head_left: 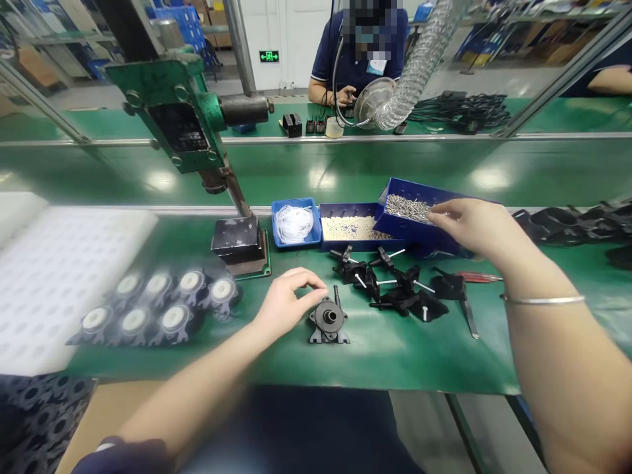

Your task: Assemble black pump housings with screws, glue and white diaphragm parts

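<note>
My left hand (291,303) is closed in a pinch at the upper left edge of a black pump housing (330,317). Whatever lies between those fingertips is hidden. The housing stands on the table, with a round spout in its middle and a thin pipe pointing up. My right hand (469,227) reaches over a tilted blue bin, its fingertips closed together at a heap of small metal screws (407,207). I cannot make out what they grip. Black plastic parts with white shafts (407,283) lie between the housing and the bins.
The tilted blue bin (419,230) rests on another bin with cream-coloured small pieces (350,228). Beside it a blue tray holds white rings (295,224). A green press (182,112) stands at left, near several housings with white discs (174,317). A red-handled screwdriver (478,277) lies at right.
</note>
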`<state>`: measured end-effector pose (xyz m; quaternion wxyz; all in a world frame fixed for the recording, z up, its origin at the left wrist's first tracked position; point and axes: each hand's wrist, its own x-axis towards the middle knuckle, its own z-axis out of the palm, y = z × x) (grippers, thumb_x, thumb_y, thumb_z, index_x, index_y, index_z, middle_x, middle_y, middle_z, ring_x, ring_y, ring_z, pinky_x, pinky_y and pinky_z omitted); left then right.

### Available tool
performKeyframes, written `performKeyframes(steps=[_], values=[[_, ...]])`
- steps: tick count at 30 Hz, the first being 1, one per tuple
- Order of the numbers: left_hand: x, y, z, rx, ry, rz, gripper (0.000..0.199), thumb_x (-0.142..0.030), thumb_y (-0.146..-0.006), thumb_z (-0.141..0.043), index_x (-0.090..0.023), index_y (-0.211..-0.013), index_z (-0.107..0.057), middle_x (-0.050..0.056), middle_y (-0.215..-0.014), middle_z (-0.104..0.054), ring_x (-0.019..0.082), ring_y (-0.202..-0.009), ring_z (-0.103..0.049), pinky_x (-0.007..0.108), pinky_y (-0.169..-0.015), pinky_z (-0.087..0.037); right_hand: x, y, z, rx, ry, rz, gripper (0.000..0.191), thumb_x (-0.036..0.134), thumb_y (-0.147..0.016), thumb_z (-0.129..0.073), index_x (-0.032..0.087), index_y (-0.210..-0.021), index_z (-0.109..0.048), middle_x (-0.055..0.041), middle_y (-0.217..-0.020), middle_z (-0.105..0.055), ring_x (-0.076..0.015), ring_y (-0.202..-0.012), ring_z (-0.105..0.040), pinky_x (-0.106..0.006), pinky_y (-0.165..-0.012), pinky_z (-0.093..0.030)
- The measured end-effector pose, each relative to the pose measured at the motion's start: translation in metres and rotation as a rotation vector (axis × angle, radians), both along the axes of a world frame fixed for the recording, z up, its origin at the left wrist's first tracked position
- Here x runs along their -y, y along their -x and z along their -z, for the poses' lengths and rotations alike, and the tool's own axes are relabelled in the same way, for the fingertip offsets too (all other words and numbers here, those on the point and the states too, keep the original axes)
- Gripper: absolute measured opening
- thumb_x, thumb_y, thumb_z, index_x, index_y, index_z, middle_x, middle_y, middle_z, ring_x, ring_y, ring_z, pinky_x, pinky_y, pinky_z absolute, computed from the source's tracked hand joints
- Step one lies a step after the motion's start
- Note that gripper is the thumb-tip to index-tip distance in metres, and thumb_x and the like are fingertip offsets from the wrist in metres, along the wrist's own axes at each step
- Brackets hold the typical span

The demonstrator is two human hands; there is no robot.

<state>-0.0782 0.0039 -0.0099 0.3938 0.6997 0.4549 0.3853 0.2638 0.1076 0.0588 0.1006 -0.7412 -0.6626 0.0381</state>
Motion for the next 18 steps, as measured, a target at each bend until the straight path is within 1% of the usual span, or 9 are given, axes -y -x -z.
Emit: performKeyframes(steps=[1, 3, 5, 7, 11, 14, 18], values=[[-0.001, -0.001, 0.004, -0.008, 0.03, 0.029, 0.005, -0.025, -0.084, -0.07, -0.021, -0.081, -0.07, 0.0, -0.089, -0.07, 0.016, -0.088, -0.065, 0.029, -0.085, -0.05, -0.013, -0.01, 0.001, 0.005, 0.063, 0.04, 0.031, 0.036, -0.085, -0.072, 0.013, -0.105, -0.074, -0.0074, -0.097, -0.065, -0.0092, -0.07, -0.051, -0.024, -0.071, -0.034], [-0.004, -0.004, 0.01, -0.035, 0.059, 0.071, 0.006, -0.025, -0.084, -0.07, -0.021, -0.081, -0.071, 0.001, -0.088, -0.07, 0.016, -0.087, -0.065, 0.029, -0.085, -0.05, -0.032, -0.021, 0.004, -0.01, 0.14, 0.054, 0.031, 0.035, -0.078, -0.075, 0.011, -0.097, -0.076, -0.0066, -0.093, -0.066, -0.0073, -0.067, -0.048, -0.023, -0.07, -0.033], [-0.006, -0.004, 0.012, -0.079, 0.037, 0.091, 0.006, -0.024, -0.085, -0.069, -0.021, -0.081, -0.071, 0.001, -0.088, -0.071, 0.016, -0.086, -0.065, 0.029, -0.085, -0.05, -0.04, -0.023, 0.007, -0.023, 0.189, 0.063, 0.028, 0.034, -0.075, -0.076, 0.012, -0.091, -0.077, -0.0039, -0.089, -0.066, -0.0064, -0.068, -0.048, -0.022, -0.072, -0.033], [-0.007, -0.003, 0.012, -0.142, -0.038, 0.12, 0.006, -0.023, -0.087, -0.066, -0.02, -0.085, -0.071, 0.002, -0.09, -0.071, 0.016, -0.087, -0.066, 0.029, -0.084, -0.05, -0.041, -0.021, 0.008, -0.027, 0.207, 0.088, 0.024, 0.032, -0.076, -0.075, 0.012, -0.088, -0.077, -0.0025, -0.085, -0.065, -0.0063, -0.068, -0.047, -0.022, -0.072, -0.032], [-0.009, 0.003, 0.006, -0.298, -0.207, 0.224, 0.01, -0.02, -0.091, -0.059, -0.018, -0.092, -0.069, 0.004, -0.095, -0.072, 0.017, -0.091, -0.066, 0.029, -0.082, -0.051, -0.037, -0.016, 0.008, -0.031, 0.185, 0.151, 0.021, 0.03, -0.078, -0.077, 0.013, -0.091, -0.076, -0.0022, -0.085, -0.064, -0.0076, -0.068, -0.047, -0.023, -0.07, -0.032], [-0.009, 0.004, 0.001, -0.361, -0.21, 0.228, 0.01, -0.021, -0.092, -0.058, -0.018, -0.091, -0.067, 0.004, -0.095, -0.071, 0.017, -0.09, -0.066, 0.028, -0.081, -0.051, -0.034, -0.016, 0.01, -0.033, 0.131, 0.193, 0.019, 0.028, -0.081, -0.079, 0.014, -0.093, -0.075, -0.0033, -0.084, -0.064, -0.0092, -0.068, -0.047, -0.023, -0.069, -0.032], [-0.008, 0.003, -0.002, -0.419, -0.206, 0.26, 0.01, -0.021, -0.093, -0.056, -0.017, -0.093, -0.065, 0.004, -0.097, -0.071, 0.018, -0.091, -0.066, 0.029, -0.081, -0.052, -0.03, -0.015, 0.012, -0.053, 0.01, 0.226, 0.016, 0.026, -0.089, -0.073, 0.015, -0.101, -0.073, -0.0037, -0.085, -0.064, -0.0091, -0.071, -0.05, -0.022, -0.07, -0.033]])
